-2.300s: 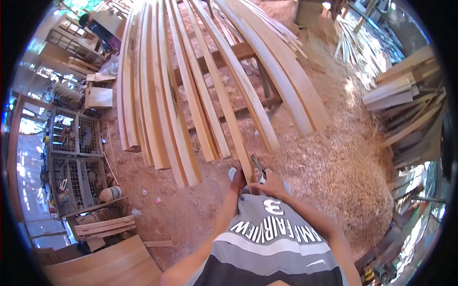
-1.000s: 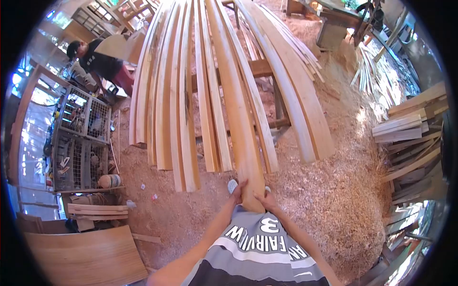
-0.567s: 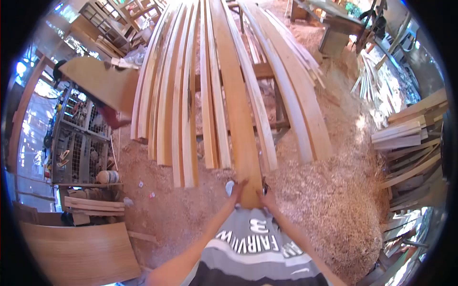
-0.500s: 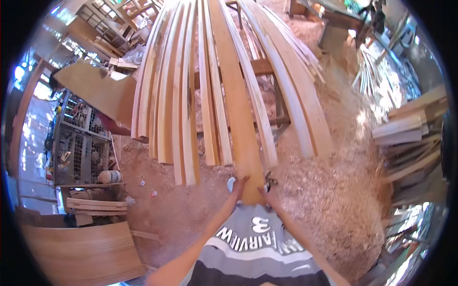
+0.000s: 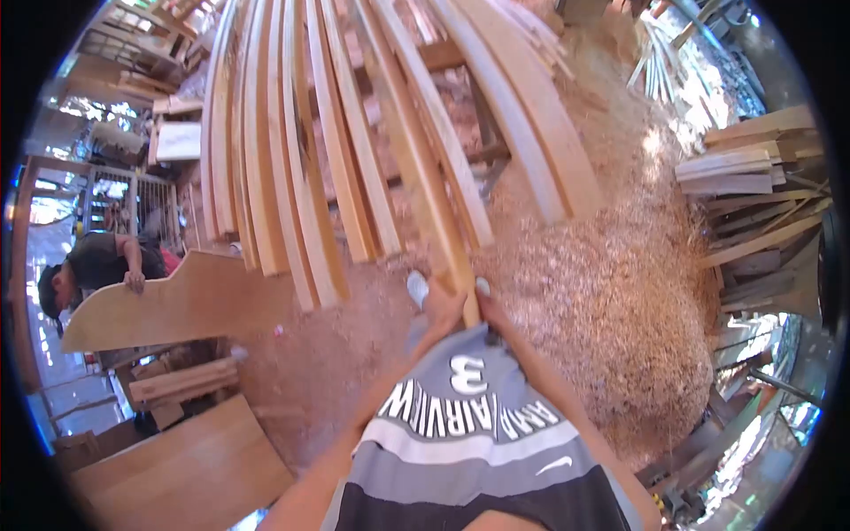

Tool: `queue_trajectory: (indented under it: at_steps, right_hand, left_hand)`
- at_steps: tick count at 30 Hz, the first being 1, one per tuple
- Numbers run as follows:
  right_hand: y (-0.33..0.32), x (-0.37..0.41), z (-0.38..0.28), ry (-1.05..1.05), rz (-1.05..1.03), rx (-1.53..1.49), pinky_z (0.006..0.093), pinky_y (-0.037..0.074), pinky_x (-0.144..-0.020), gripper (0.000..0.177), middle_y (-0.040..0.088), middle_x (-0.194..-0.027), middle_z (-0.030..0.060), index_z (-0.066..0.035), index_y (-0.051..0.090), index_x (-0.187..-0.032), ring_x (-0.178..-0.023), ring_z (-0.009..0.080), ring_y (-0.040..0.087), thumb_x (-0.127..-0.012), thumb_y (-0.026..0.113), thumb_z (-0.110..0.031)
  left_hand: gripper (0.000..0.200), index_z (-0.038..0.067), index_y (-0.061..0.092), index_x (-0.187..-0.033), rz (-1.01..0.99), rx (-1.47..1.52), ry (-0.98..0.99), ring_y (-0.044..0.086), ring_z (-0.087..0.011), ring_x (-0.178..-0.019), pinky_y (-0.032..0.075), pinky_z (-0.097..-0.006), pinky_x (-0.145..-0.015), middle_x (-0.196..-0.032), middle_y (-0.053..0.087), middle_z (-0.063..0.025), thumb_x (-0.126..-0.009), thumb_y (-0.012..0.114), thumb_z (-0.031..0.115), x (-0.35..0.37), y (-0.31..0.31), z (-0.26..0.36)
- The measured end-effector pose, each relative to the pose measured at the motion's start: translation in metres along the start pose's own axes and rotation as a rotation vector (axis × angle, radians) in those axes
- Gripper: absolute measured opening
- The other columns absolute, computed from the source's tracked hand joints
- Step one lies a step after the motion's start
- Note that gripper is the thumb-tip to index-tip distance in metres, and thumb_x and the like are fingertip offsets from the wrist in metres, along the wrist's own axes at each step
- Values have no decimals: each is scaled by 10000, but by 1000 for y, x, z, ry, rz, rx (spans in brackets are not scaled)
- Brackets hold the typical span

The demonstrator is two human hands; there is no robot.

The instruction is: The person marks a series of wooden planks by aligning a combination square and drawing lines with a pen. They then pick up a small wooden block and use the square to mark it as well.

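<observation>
A long plank [image 5: 416,155] stands turned up on its narrow edge, with its near end against the front of my grey jersey. My left hand [image 5: 444,305] is closed round the plank's left side near that end. On the right side my right hand [image 5: 489,311] grips the same plank, its fingers partly hidden behind the wood. More long boards [image 5: 336,142] lie side by side to the left and right of it, on a wooden support frame [image 5: 438,57].
At the left a co-worker [image 5: 106,261] bends over, one hand on a curved wooden panel [image 5: 186,301]. A heap of shavings [image 5: 620,345] covers the floor at right. Stacked offcuts [image 5: 730,168] stand beyond it. A flat sheet [image 5: 190,469] lies at lower left.
The plank has gone from lying flat to standing on edge in my hands. My view has shifted, and the curved panel has come lower, with the co-worker now visible behind it.
</observation>
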State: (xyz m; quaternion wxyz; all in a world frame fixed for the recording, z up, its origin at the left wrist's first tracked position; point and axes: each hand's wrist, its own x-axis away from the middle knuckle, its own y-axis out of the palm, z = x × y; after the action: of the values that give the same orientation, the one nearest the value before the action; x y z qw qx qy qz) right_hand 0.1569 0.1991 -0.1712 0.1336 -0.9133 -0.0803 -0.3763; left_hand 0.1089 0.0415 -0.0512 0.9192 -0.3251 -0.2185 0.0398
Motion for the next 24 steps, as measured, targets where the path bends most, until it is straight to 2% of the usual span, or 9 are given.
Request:
queue_trajectory:
  at_steps: [1,3,8,9,11,16,18,20,24]
  right_hand:
    - [-7,4,-3,42,-36,-50,471,425,-1084,678,596,-1346,317,-73,506,-1474,-1283,446,570,-1068,318,-582]
    - [-3,-7,18,-201,101,-83,375,511,-962,683,717,-1182,171,32,667,-1275,-1121,225,655,-1070,414,-569]
    - [-13,-4,16,-287,10,-193,353,552,-853,523,747,-1078,140,35,682,-1240,-977,208,703,-1069,469,-411]
    - [-14,0,8,-274,25,-203,353,552,-853,523,747,-1078,140,35,682,-1240,-977,208,703,-1069,469,-411]
    - [-23,10,-16,-149,-17,12,486,523,-908,529,686,-1196,278,-25,603,-1340,-1129,419,667,-1049,465,-446]
    - [-18,12,8,1,290,-113,493,529,-875,521,734,-1013,269,16,707,-1115,-1049,412,700,-1003,547,-467]
    - [-26,29,11,34,437,-80,419,543,-782,524,748,-913,221,51,698,-1043,-846,309,732,-1005,578,-457]
    - [-26,57,5,30,473,-157,421,543,-772,528,747,-862,209,45,693,-1028,-858,325,737,-981,606,-473]
    - [4,93,15,120,653,-229,429,534,-742,464,727,-791,183,33,673,-973,-803,333,725,-956,632,-428]
  left_hand:
    - [711,-46,516,-1275,-41,-107,-49,662,-453,-1089,530,-491,-945,-1155,674,-287,-722,836,265,8,-11,30]
    - [714,-44,505,-1267,-54,-147,32,672,-462,-1047,538,-500,-905,-1098,686,-274,-727,853,269,11,-5,47]
    - [683,-37,506,-1234,-268,-17,194,691,-438,-1020,553,-501,-860,-1099,693,-259,-747,871,274,4,-10,50]
    - [669,-42,503,-1211,-281,-35,195,687,-436,-1037,546,-519,-867,-1105,689,-260,-753,873,275,2,-11,44]
    - [675,-41,491,-1225,-339,46,215,684,-426,-1081,547,-505,-899,-1137,687,-268,-764,875,269,1,-24,48]
    - [763,-42,424,-1370,-521,36,262,666,-411,-1177,529,-433,-1010,-1259,667,-268,-802,861,222,17,-46,59]
    - [804,-55,363,-1448,-698,-100,230,665,-412,-1177,517,-414,-1026,-1232,677,-264,-870,793,302,22,-45,27]
    - [660,-5,489,-1412,-1178,-287,810,687,-399,-1113,529,-431,-979,-1155,708,-238,-929,695,394,17,-32,-38]
    - [505,75,658,-1283,-1664,-477,715,700,-384,-1027,534,-463,-916,-1075,730,-210,-941,642,447,9,-48,22]
